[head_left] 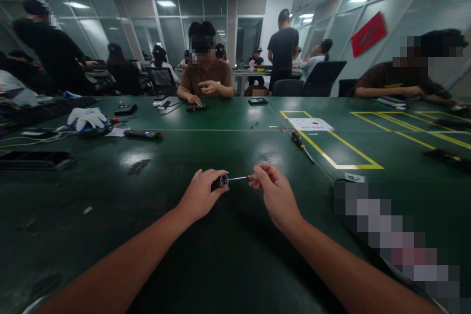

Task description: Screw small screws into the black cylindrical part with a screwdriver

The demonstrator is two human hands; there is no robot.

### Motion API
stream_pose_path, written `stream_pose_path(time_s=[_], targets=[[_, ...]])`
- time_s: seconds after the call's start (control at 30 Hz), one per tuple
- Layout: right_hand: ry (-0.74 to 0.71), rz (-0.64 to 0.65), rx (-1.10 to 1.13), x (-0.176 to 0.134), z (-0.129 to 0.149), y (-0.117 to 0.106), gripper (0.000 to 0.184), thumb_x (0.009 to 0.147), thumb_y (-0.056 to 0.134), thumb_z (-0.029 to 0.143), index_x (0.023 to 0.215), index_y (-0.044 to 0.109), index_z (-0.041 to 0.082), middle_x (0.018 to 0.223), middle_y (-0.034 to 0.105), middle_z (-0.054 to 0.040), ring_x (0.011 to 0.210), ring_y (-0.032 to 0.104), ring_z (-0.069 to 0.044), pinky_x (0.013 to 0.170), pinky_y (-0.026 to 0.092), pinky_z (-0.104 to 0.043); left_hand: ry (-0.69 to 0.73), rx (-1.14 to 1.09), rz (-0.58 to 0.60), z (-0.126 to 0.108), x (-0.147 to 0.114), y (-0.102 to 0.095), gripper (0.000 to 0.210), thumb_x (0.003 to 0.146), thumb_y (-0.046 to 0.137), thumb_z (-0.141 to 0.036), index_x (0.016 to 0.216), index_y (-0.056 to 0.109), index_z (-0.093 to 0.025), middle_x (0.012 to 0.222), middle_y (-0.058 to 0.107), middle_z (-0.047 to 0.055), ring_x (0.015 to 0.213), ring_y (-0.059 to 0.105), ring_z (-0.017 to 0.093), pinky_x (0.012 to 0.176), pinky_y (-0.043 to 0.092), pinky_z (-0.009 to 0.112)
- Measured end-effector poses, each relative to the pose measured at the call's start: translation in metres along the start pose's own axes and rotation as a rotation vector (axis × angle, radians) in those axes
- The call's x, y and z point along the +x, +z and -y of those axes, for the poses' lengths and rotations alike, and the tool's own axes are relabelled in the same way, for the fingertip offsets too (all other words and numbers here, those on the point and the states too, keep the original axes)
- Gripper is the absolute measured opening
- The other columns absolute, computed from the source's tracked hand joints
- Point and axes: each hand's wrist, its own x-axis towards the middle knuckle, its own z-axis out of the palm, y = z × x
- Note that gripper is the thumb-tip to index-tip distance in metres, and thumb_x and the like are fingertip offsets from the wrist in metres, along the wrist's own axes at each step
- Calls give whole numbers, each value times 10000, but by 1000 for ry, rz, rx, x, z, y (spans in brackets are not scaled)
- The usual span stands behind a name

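Observation:
My left hand [201,194] is closed around a small dark cylinder [223,180], whose round, silver-rimmed end faces right. Between the thumb and fingers of my right hand [276,195] is a thin screwdriver [239,178] with a reddish handle. Its slim metal shaft points left, and the tip meets the cylinder's ringed end; I cannot tell whether it sits inside. Both hands are just above the green table [206,265], near the middle of the view.
A yellow-and-black screwdriver [303,147] lies right of centre, near a white sheet [311,124] and yellow tape outlines. Leftward are white gloves [86,118], a dark pen-shaped tool [143,134] and a black tray [37,160]. Across the table sits a person [206,76] handling a dark device.

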Motion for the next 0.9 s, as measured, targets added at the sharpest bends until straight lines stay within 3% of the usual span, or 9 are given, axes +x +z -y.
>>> stream_pose_path(time_s=[0.27, 0.37, 0.43, 0.47, 0.57, 0.73, 0.9], targets=[[31, -50, 69, 3, -9, 0, 277, 873, 706, 476, 925, 723, 204, 833, 723, -38, 770, 658, -188, 783, 516, -346, 2, -8, -12, 0, -2, 0, 400, 913, 681, -238, 1308, 632, -277, 1197, 696, 34, 1107, 628, 261, 1126, 364, 587], [218, -25, 256, 10, -14, -3, 263, 851, 735, 462, 861, 704, 201, 769, 690, -29, 708, 642, -177, 787, 547, -363, 22, 5, -28, 2, -1, 0, 417, 916, 679, -232, 1326, 619, -277, 1204, 693, 32, 1112, 627, 249, 1138, 354, 580], [458, 58, 392, 17, -17, -7, 268, 874, 705, 435, 759, 669, 195, 639, 606, -7, 578, 571, -155, 795, 580, -415, 35, 9, -39, 3, 0, -2, 412, 924, 671, -239, 1330, 615, -278, 1211, 691, 33, 1128, 623, 242, 1149, 342, 574], [486, 58, 430, 20, -18, -9, 268, 893, 682, 417, 738, 655, 200, 621, 579, 3, 546, 540, -144, 812, 587, -423, 38, 10, -41, 3, 0, -2, 408, 927, 668, -246, 1330, 615, -280, 1213, 690, 33, 1132, 622, 241, 1152, 336, 575], [387, -7, 457, 25, -20, -12, 245, 904, 673, 410, 765, 651, 210, 669, 588, 3, 572, 544, -140, 826, 593, -400, 31, 8, -17, 3, 1, -3, 399, 935, 656, -269, 1332, 617, -291, 1207, 691, 30, 1121, 623, 247, 1148, 335, 590], [186, -22, 300, 19, -20, -9, 305, 838, 739, 503, 843, 667, 207, 754, 645, -13, 669, 609, -161, 767, 574, -367, -1, 8, -8, 2, -1, -3, 402, 938, 640, -282, 1339, 616, -290, 1216, 688, 45, 1122, 614, 269, 1115, 377, 590], [103, -17, 194, 14, -18, -3, 320, 842, 728, 517, 889, 684, 204, 792, 679, -12, 720, 644, -162, 754, 542, -338, -11, 0, 1, -1, -1, -3, 395, 926, 658, -288, 1320, 626, -280, 1191, 693, 45, 1110, 619, 269, 1106, 387, 577]])
